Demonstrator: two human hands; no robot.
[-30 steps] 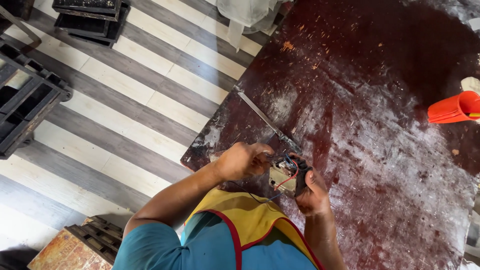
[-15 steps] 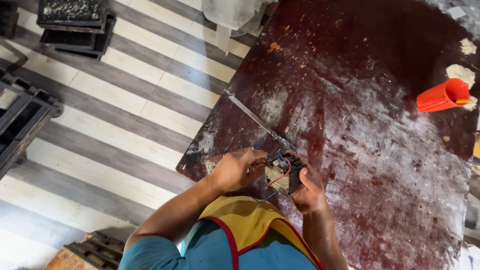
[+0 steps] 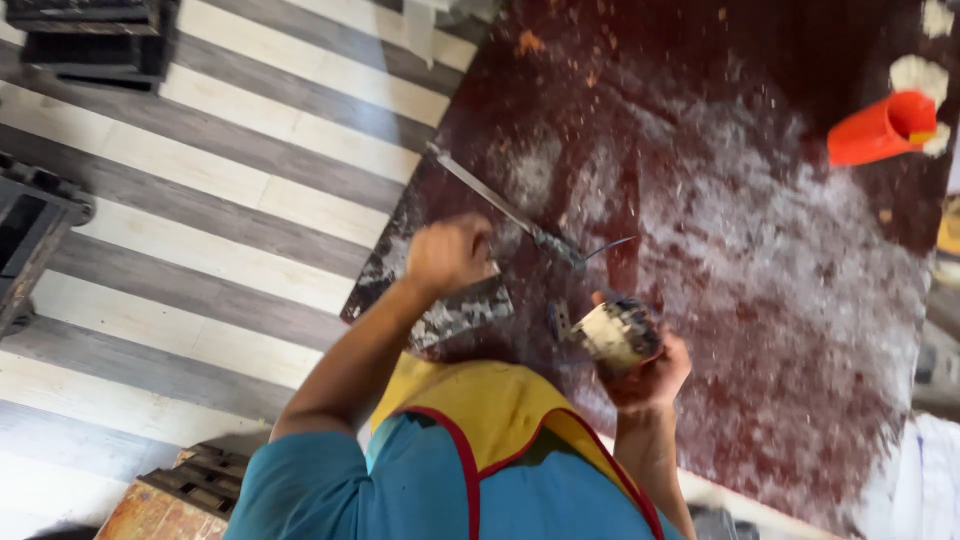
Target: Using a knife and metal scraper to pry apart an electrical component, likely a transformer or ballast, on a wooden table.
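Striped grey-and-white floor (image 3: 230,200) across the left of the frame, dark crates (image 3: 90,40) at upper left. At centre-left, left hand (image 3: 448,255) now lifted away from the work and curled into a fist, fingers closed (around what, cannot tell: too blurred), hovering over a speckled flat piece (image 3: 462,312) on the table (image 3: 760,300). Just right, a long metal strip (image 3: 500,208) lying diagonally. At lower centre, right hand (image 3: 645,365) gripping a small pale block with dark metal fittings (image 3: 615,335), raised off the table where half a second ago both hands met on it. Orange cone-shaped thing (image 3: 880,128) at upper right.
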